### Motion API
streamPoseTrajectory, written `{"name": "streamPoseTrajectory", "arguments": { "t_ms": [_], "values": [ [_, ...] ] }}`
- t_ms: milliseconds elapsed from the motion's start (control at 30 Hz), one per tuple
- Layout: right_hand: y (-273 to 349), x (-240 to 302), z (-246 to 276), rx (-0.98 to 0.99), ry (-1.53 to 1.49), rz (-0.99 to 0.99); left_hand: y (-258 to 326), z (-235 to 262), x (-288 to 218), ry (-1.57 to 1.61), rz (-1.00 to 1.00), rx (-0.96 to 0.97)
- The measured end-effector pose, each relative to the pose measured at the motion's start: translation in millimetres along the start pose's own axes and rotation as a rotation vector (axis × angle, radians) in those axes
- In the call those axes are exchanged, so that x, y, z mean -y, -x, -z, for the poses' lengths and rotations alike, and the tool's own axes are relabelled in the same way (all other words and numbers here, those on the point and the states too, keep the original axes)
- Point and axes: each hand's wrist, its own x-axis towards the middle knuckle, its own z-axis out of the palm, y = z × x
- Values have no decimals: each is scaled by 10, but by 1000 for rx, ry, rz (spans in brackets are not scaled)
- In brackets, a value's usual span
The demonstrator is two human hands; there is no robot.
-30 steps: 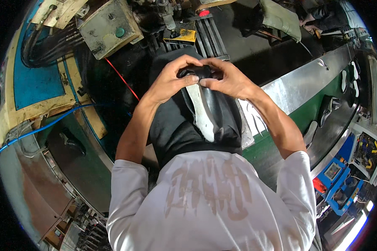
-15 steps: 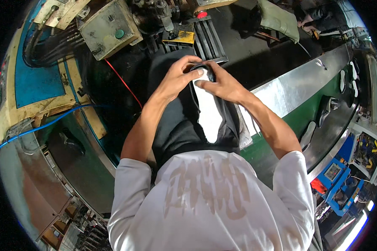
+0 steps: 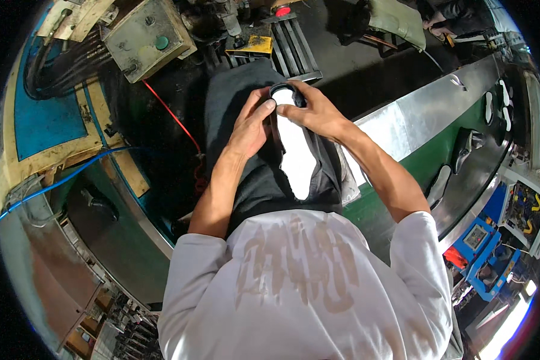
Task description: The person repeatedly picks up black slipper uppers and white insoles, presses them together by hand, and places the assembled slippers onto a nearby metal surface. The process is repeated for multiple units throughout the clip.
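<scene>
A black shoe upper (image 3: 297,156) lies over my lap, its white, sole-shaped bottom turned up and its dark rim showing at the far end. My left hand (image 3: 252,123) is closed against the left side of that far end, thumb on the edge of the white bottom. From the right, my right hand (image 3: 315,114) wraps the same end, with its thumb pressed on the white surface. The fingers beneath the upper are partly hidden.
To my right runs a green conveyor belt (image 3: 396,192) with a metal edge (image 3: 396,129); dark shoes (image 3: 467,149) and white-bottomed pieces lie on it. Ahead left stands a control box (image 3: 150,42) with a red cord (image 3: 173,114). A blue hose (image 3: 66,174) crosses at left. Another person sits far right.
My left hand has slid back from the white bottom toward the left edge, so more of the far end's black rim shows. The right hand keeps its grip.
</scene>
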Motion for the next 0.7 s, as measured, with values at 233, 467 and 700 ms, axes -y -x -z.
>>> {"name": "streamPoseTrajectory", "arguments": {
  "t_ms": [233,467,700],
  "values": [
    [91,158,169,165,-441,-158,-19,30,-72,-330,-107,4],
    [1051,-198,-190,42,129,-118,180,-87,-353,-540,-254,-98],
    [1067,267,-476,-184,191,197,723,-660,-1065,-312,-339,309]
  ]
}}
